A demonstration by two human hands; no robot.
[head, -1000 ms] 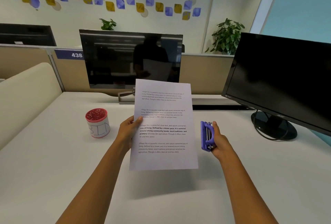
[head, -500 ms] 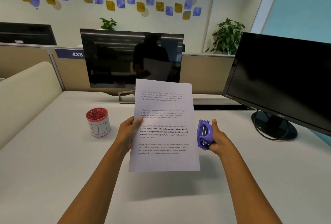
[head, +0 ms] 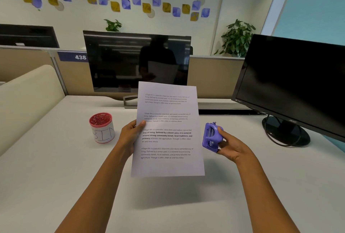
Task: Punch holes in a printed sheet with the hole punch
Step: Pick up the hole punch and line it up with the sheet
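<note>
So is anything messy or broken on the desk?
Nothing stands out. The printed sheet looks flat and untorn in the left hand, the purple hole punch is in the right hand, and the red-rimmed cup stands upright.

Both forearms enter from the bottom edge, bare along all their visible length: no sleeve, cuff, watch, bracelet or glove shows on either. The left hand (head: 130, 135) is uncovered, with a short, unpainted nail visible on its thumb and no ring to be seen. The right hand (head: 230, 146) is likewise bare; its visible fingers carry no ring, and its nails cannot be made out.
</note>
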